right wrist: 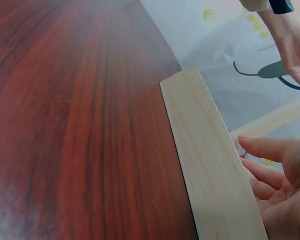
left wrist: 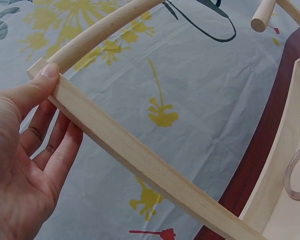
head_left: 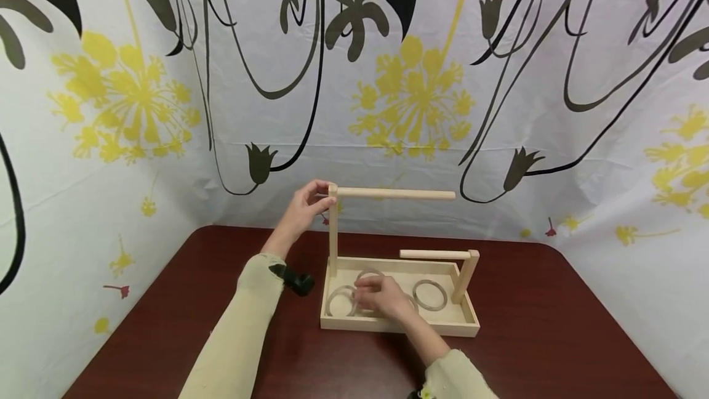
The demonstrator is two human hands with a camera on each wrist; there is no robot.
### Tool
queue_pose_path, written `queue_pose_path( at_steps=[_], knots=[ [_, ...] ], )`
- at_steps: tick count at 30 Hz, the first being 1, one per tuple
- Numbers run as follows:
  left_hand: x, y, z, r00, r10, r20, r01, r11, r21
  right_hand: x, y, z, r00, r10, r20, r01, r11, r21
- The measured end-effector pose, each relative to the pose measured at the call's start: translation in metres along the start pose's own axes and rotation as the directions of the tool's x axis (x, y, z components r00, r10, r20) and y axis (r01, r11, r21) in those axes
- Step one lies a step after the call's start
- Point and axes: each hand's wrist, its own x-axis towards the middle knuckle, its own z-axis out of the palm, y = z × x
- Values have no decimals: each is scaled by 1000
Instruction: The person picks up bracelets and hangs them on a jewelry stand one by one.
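"Sleeves, pale, occupy the foreground. Where are the rings?"

"Inside the wooden tray. Left hand pinches the tall post; right hand is over the tray, its grip indeterminable."

"Surface and room?"

"Dark red table carries the tray; white floral fabric hangs behind."

"Counts?"

"One tray, two posts, two dowels, four visible rings."

Red-brown table, cream tray, white backdrop (yellow-flowered)

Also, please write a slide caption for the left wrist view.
Left grip holds a wooden post near its round bar.
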Motion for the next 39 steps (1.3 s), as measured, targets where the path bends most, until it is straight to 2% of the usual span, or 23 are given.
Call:
queue_pose_path(
  at_steps=[3,14,16,21,24,27,29,33,36,39],
  knots=[
    [0,0,-1,1000,6,-2,-6,1000,-3,2,-3,0,999,32,22,-34,997,63],
    [0,-2,-1,1000,13,-14,-13,1000,-2,4,-5,0,983,181,41,-185,971,152],
    [-1,-2,0,1000,8,-13,-9,1000,-5,3,-4,-1,984,167,63,-176,968,179],
    [-1,-2,2,1000,-2,-10,2,1000,-10,-1,-3,-4,989,75,128,-103,969,226],
    [-1,-1,2,1000,4,-18,-5,1000,-3,-1,-2,-3,990,36,137,-66,973,222],
    [-2,-1,1,1000,9,-23,-9,1000,0,-1,-1,-3,989,28,143,-66,961,268],
    [-1,-1,0,1000,12,-20,-12,1000,0,-1,-1,-3,986,31,165,-84,941,327],
    [-1,-3,-1,999,27,-17,-27,1000,4,-2,-2,-7,964,13,264,-138,878,459],
    [-1,-3,0,999,33,-15,-33,999,4,-3,-5,-10,941,-12,338,-190,808,557],
    [-1,-3,0,999,33,-17,-33,999,3,-4,-8,-12,924,-30,380,-241,728,642]
  ],
)
